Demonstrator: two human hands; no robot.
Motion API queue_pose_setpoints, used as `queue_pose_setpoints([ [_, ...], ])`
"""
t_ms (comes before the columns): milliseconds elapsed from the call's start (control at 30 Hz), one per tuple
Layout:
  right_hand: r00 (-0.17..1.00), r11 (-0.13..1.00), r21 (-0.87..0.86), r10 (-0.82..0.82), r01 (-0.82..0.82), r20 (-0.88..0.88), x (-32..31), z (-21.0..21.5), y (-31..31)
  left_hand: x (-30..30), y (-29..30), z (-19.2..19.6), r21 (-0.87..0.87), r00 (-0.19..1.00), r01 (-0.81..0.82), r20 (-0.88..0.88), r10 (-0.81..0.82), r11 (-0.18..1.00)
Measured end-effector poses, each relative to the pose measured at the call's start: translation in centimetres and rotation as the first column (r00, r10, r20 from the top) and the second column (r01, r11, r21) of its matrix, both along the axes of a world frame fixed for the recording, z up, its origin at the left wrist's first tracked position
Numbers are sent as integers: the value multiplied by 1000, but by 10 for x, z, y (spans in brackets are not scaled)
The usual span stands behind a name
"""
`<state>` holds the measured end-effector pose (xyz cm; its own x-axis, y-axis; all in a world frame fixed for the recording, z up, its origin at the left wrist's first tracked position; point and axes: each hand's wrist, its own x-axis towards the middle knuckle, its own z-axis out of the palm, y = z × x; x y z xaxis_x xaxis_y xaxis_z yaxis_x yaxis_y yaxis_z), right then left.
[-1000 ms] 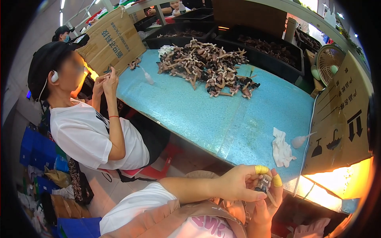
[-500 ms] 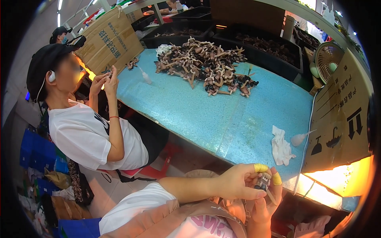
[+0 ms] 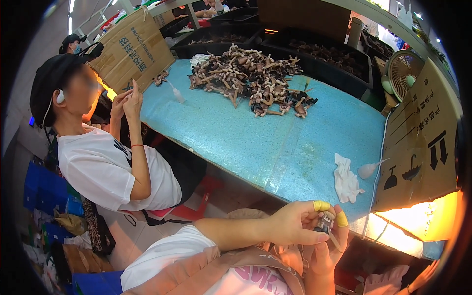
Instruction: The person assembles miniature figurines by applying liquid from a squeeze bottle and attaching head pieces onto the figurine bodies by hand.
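Near the table's front edge, a small toy figure [image 3: 323, 223] with dark and pale parts is held between both hands. My left hand [image 3: 294, 222] pinches it from the left, thumb below and index finger above. Around its other side curl the fingers of my right hand [image 3: 324, 259], the thumb beneath. Yellow tape wraps a fingertip on each hand. A thin tan piece [image 3: 336, 242] sticks out below the figure, by the right fingers. Finer details of the figure are hidden by my fingers.
A large heap of similar figures [image 3: 246, 81] lies on the blue table [image 3: 236, 142]. A white cloth [image 3: 345, 179] and a squeeze bottle [image 3: 367, 170] lie at right beside a cardboard sheet [image 3: 418, 137]. A co-worker [image 3: 108, 162] sits at left. Black bins [image 3: 319, 56] and a fan [image 3: 405, 73] stand behind.
The view has shifted slightly. My hands keep their grip on the figure, which appears turned a little between the fingers. The co-worker's hands have moved slightly.
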<state>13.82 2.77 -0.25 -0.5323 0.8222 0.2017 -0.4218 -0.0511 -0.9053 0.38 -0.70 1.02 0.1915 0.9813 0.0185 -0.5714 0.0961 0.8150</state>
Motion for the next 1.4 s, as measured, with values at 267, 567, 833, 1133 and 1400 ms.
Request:
queue_pose_setpoints([
  [267,1000,1000,-17,0,0,-22,-1,0,0,0,2,-1,3,1000,-6,-13,6,1000],
  [567,999,1000,-20,-11,10,-32,-1,5,1,4,4,-3,39,999,-45,20,44,998],
  [833,994,999,-34,35,-38,-107,5,-2,3,3,3,3,-20,999,-10,-50,9,1000],
  [1133,998,1000,-5,-14,14,-53,6,3,0,9,5,5,12,999,-21,-47,22,1000],
  [1400,990,999,-24,-39,36,-136,6,5,1,14,8,1,68,1000,-28,2,28,997],
])
